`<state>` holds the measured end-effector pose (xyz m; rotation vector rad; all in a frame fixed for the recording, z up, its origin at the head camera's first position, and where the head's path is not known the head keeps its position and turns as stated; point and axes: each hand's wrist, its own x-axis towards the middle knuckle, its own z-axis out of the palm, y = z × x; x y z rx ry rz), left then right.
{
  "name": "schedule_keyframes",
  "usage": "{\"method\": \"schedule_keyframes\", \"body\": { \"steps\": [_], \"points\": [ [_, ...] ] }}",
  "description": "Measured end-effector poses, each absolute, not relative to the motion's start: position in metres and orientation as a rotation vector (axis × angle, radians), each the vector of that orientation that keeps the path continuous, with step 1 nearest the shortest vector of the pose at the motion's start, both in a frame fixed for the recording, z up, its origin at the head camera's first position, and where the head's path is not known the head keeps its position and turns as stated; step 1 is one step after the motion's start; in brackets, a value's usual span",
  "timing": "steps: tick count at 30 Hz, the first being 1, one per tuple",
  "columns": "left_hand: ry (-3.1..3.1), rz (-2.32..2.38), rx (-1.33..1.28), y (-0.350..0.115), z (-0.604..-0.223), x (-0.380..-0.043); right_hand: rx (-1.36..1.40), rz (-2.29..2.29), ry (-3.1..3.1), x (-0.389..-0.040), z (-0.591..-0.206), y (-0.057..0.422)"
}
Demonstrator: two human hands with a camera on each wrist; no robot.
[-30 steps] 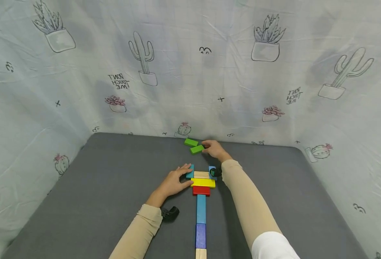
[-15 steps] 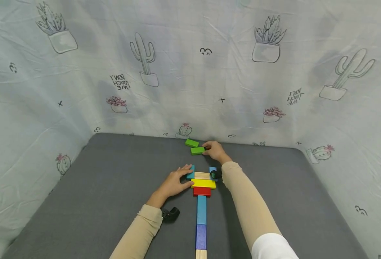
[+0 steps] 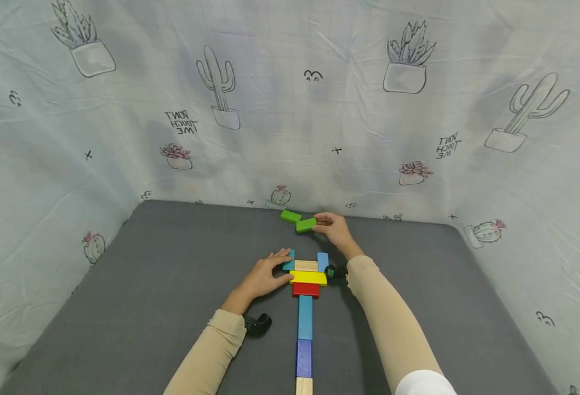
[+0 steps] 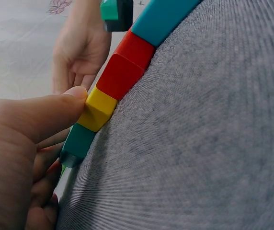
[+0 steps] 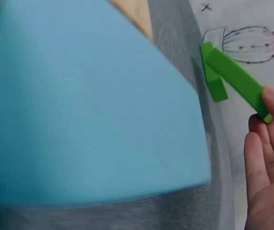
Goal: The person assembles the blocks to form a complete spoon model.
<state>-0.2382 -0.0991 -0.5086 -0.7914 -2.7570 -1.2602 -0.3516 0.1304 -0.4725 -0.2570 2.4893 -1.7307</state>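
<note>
At the head of a row of blocks, my left hand [image 3: 262, 277] rests with its thumb on the end of a yellow block [image 3: 314, 278] and its fingers over a teal block [image 3: 289, 264]. The left wrist view shows the thumb tip against the yellow block. Farther back, my right hand [image 3: 336, 229] pinches one end of a green block [image 3: 306, 225] between thumb and fingers. In the right wrist view that green block [image 5: 237, 76] slants upward from the fingertips. A second green block [image 3: 290, 216] lies close beside it near the wall.
Below the yellow block a red block [image 3: 306, 289], a light blue one [image 3: 305, 318], a purple one [image 3: 303, 357] and a plain wood one [image 3: 304, 386] run toward me. Above it lie more wood [image 3: 306, 265] and a blue block [image 3: 323, 261]. A printed cloth [image 3: 290, 109] encloses the grey table [image 3: 171, 263].
My right hand has shifted slightly to the right and back, drawing the green block with it. My left hand stays in place on the yellow and teal blocks.
</note>
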Motion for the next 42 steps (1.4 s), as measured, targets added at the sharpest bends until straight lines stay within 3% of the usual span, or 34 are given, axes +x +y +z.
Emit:
{"method": "schedule_keyframes", "body": {
  "steps": [14, 28, 42],
  "points": [
    [-2.777, -1.255, -0.782, -0.099, -0.506, -0.240, -0.183, -2.057, 2.298, -0.313, -0.481, 0.138],
    [-2.800, -1.240, -0.746, -0.098, -0.507, -0.239, -0.189, -2.011, 2.411, -0.277, -0.493, 0.131],
    [-2.796, -1.253, -0.725, -0.098, -0.507, -0.239, -0.233, -1.828, 2.533, -0.268, -0.494, 0.131]
  ]
}}
